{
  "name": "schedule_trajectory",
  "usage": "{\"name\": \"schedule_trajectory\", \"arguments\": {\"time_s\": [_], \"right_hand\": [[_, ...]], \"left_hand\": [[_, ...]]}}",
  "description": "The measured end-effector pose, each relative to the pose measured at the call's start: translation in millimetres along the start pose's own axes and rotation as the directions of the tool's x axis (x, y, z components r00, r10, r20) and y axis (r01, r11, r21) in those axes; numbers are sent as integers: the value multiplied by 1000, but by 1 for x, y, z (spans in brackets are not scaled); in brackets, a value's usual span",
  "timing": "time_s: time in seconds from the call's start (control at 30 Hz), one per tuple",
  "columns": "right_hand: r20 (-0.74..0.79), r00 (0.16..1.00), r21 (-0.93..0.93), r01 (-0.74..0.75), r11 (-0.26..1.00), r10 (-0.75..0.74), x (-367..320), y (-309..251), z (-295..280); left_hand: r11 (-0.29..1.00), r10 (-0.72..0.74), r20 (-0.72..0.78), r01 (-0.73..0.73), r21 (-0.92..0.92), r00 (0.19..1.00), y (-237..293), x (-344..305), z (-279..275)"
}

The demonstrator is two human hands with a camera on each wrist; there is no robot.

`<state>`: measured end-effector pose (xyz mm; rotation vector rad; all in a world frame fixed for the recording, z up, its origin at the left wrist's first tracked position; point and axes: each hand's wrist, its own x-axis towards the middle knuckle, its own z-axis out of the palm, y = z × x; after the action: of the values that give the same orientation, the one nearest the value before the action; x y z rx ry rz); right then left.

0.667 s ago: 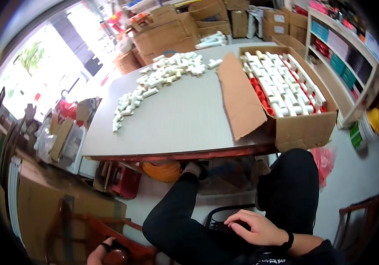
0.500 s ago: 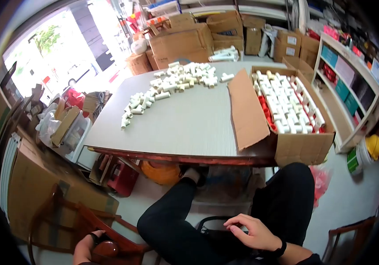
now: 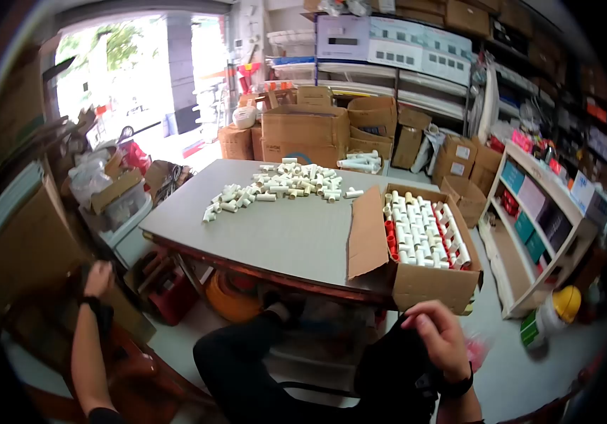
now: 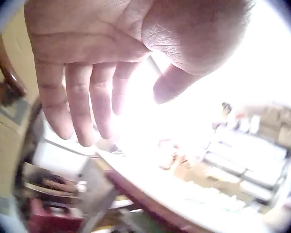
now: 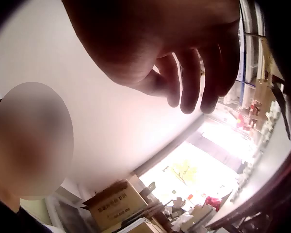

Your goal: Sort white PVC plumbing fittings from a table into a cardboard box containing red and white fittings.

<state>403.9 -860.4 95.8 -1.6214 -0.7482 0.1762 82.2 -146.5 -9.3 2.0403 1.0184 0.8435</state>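
Observation:
My left hand is raised over the wooden chair at the left, holding nothing. In the left wrist view its fingers hang extended and slightly apart. My right hand is above my right knee, just in front of the cardboard box. Its fingers curl loosely around nothing in the right wrist view. White tee-shaped pipe fittings fill the box in rows, with red fittings among them. More white pipe fittings lie in a loose pile across the table's far side.
The grey table stands in front of my legs, the box at its right end with one flap folded out over the top. A wooden chair is at my left. A white shelf and a bucket are at the right.
The head view has tilted up. My left hand has risen off the chair's armrest and moved left. My right hand has lifted from my lap toward the box.

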Motion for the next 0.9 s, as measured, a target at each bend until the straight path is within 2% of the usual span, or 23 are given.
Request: {"name": "schedule_trajectory", "arguments": {"time_s": [0.03,0.07,0.1,0.13,0.2,0.23,0.27,0.33,0.4,0.43,0.47,0.53,0.6,0.67,0.77,0.9], "right_hand": [[-52,997,47,56,997,-54,4,-5,-7],[-104,989,94,111,989,-101,8,-8,-13],[-135,970,38,210,977,-203,15,-10,-18],[-83,957,9,279,960,-277,23,-10,-24],[8,921,-15,389,921,-389,37,-8,-37],[41,926,53,373,926,-375,44,-7,-38],[141,926,43,349,936,-351,54,-15,-42],[338,889,33,318,948,-310,78,-37,-44],[487,841,24,255,967,-234,116,-53,-43],[533,825,-110,289,951,-189,138,-60,-40],[575,811,-184,254,950,-106,149,-76,-32],[586,810,-400,269,876,19,183,-83,-23],[587,806,-642,411,647,71,209,-89,-11],[577,804,-729,427,535,144,232,-88,0],[560,811,-755,415,508,170,259,-81,22],[482,840,-739,235,631,251,295,-42,52]], "left_hand": [[982,-40,60,50,-181,997,68,-22,10],[970,-51,100,73,-234,994,142,-52,22],[974,55,111,-29,-226,992,182,-70,35],[968,162,118,-135,-213,980,212,-86,46],[955,245,207,-199,-222,947,268,-122,66],[943,295,243,-241,-229,924,285,-136,77],[930,335,277,-269,-250,900,296,-152,91],[953,292,377,-234,-194,879,328,-179,107],[948,314,409,-256,-191,857,363,-208,123],[935,354,427,-309,-173,832,368,-204,133],[915,403,441,-371,-161,802,375,-197,144],[900,434,450,-401,-173,780,395,-188,165],[872,490,413,-437,-223,768,405,-165,191],[883,469,430,-419,-211,771,419,-150,207],[902,428,409,-355,-245,806,427,-116,243],[917,351,441,-209,-340,826,419,-71,299]]}}
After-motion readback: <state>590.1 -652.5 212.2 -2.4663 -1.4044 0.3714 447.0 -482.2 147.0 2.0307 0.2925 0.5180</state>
